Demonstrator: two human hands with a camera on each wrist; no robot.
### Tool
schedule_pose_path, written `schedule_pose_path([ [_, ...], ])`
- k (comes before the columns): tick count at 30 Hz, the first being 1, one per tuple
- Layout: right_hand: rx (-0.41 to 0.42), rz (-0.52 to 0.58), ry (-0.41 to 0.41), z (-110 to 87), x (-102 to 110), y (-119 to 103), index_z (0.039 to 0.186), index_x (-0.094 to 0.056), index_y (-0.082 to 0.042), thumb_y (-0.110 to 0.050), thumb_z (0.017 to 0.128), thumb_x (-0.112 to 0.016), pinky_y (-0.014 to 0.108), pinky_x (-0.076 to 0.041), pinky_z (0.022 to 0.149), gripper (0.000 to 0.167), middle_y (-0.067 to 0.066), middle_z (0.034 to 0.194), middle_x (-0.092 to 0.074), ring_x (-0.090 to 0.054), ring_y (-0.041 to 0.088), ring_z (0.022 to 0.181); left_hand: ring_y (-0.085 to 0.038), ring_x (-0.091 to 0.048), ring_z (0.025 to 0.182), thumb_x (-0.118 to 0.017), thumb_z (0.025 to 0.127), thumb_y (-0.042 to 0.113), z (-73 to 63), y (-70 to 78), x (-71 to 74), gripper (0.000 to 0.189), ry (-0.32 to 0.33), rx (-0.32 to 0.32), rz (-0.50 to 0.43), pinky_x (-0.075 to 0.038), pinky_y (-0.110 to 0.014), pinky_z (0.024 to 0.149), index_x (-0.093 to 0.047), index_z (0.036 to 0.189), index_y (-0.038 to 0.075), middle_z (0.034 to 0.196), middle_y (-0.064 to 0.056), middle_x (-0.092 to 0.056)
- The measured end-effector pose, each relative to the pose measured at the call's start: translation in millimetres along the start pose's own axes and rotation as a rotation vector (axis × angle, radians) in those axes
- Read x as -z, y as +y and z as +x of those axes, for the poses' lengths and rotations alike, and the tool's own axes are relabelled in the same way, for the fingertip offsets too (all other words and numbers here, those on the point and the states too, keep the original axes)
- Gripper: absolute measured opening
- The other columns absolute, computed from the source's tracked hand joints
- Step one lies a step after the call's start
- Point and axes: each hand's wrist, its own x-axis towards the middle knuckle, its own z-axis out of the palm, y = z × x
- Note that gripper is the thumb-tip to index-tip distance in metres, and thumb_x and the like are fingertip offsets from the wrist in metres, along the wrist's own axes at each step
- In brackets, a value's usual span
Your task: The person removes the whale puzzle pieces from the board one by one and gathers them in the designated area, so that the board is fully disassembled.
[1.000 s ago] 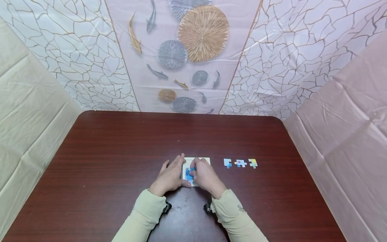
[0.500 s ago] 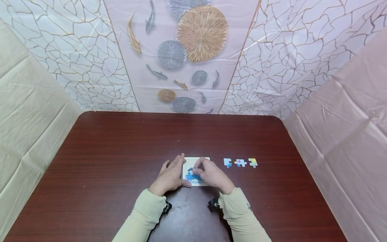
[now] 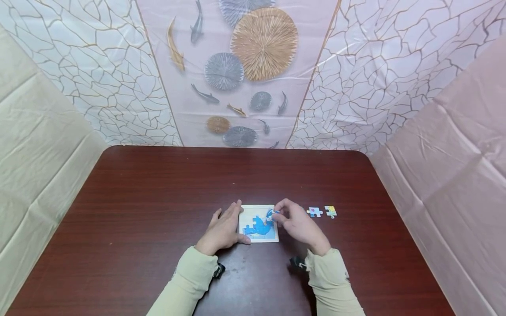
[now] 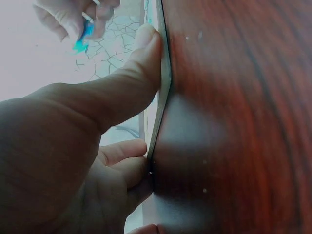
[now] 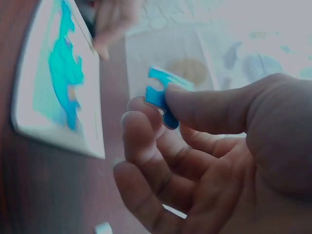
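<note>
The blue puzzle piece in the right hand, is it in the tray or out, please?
Out: the right wrist view shows the blue piece pinched by the right hand, apart from the tray.

In front of me are two bare hands: one left hand (image 3: 222, 231), one right hand (image 3: 299, 224). I count two pale yellow-green cloth sleeves (image 3: 179, 278), one reddish-brown wood-grain table (image 3: 158, 188), one shallow cream rectangular puzzle tray (image 3: 247, 215), one blue jigsaw piece (image 5: 156, 97) held, and at least two loose multicoloured jigsaw pieces (image 3: 315, 212).
</note>
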Motion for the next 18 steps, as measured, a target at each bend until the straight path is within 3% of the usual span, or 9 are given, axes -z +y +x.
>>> schedule_pose_path([
  [5, -0.005, -0.034, 0.002, -10.2, 24, 12, 0.104, -0.059, -0.006, -0.009, 0.095, -0.061, 0.033, -0.050, 0.062, 0.009, 0.013, 0.080, -0.060, -0.059, 0.028, 0.071, -0.020, -0.016, 0.147, -0.081, 0.074, 0.049, 0.0, 0.1, 0.4, 0.116, -0.007, 0.000, 0.001, -0.010, -0.051, 0.117, -0.013, 0.155, 0.003, 0.157, -0.007, -0.029],
  [11, -0.089, -0.189, 0.092, -21.5, 48, 31, 0.109, -0.066, -0.006, -0.011, 0.094, -0.064, 0.030, -0.042, 0.050, 0.016, 0.008, 0.077, -0.060, -0.050, 0.018, 0.058, -0.019, -0.015, 0.148, -0.080, 0.075, 0.049, -0.2, -0.5, -0.3, 0.115, -0.007, -0.009, -0.007, -0.009, -0.051, 0.117, -0.012, 0.156, 0.004, 0.156, -0.004, -0.032],
  [18, -0.156, -0.220, 0.130, -26.1, 54, 45, 0.103, -0.069, -0.006, -0.016, 0.091, -0.068, 0.030, -0.043, 0.055, 0.015, 0.007, 0.076, -0.064, -0.051, 0.016, 0.061, -0.020, -0.015, 0.147, -0.080, 0.074, 0.049, -0.7, -1.9, -2.1, 0.115, 0.001, -0.008, -0.008, -0.010, -0.051, 0.117, -0.013, 0.156, 0.004, 0.156, -0.004, -0.032],
])
